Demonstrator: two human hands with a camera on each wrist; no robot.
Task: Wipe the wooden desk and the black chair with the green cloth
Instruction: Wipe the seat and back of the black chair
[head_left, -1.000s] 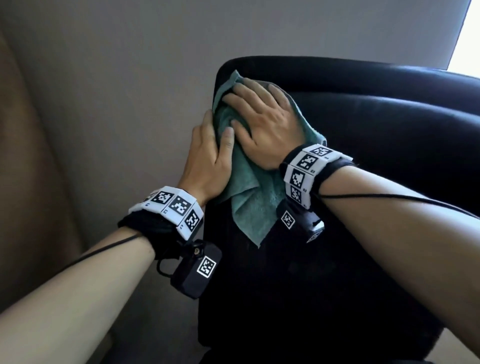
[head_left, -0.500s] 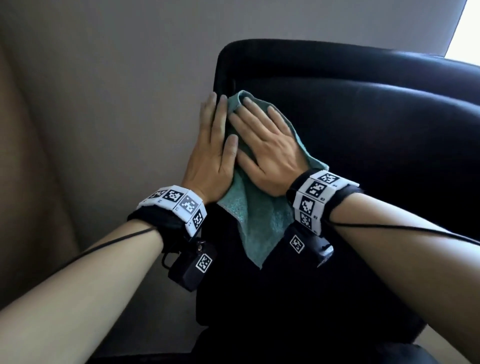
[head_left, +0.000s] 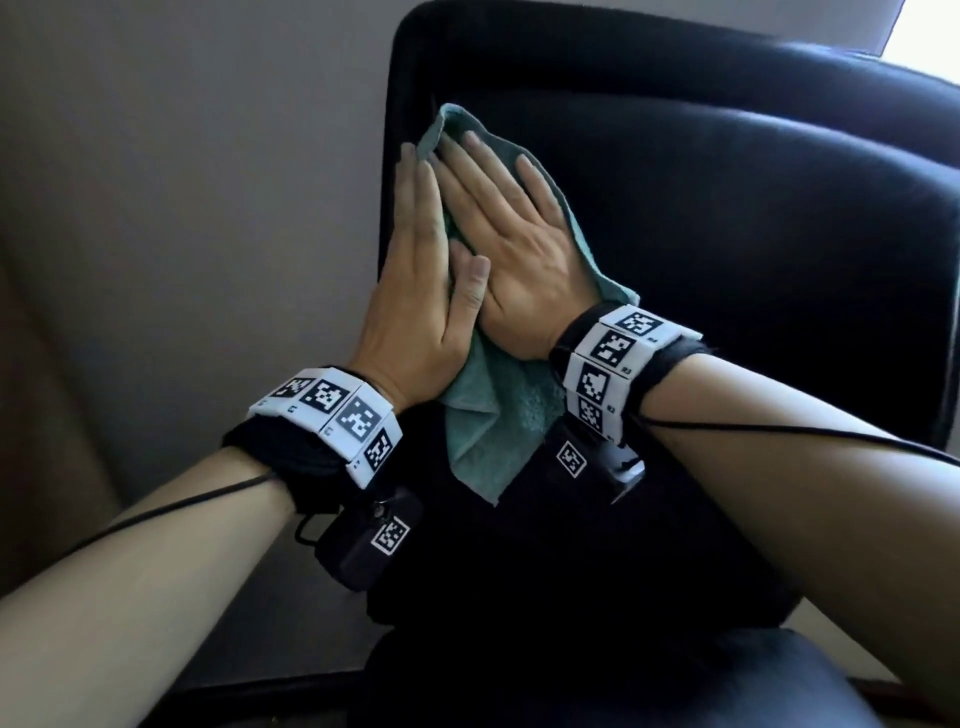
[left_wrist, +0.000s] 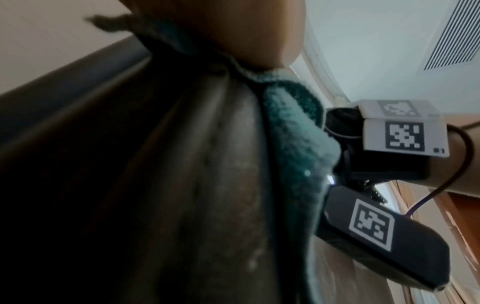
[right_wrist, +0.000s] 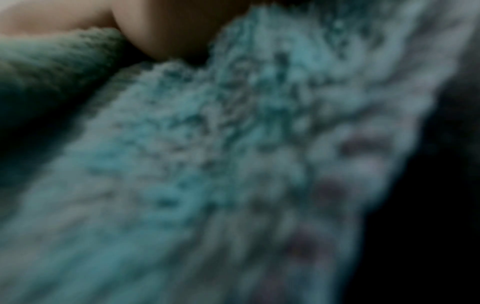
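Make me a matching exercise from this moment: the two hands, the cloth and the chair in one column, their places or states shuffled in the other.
Things:
1. left hand
2. right hand
3. green cloth
4. black chair

Places or states:
A. lower part hangs loose below the wrists
B. flat on the cloth, fingers spread
C. backrest stands behind both hands
D. flat at the backrest's left edge, thumb lying over the other hand

Pairs: 1-D, 2-B, 3-A, 4-C
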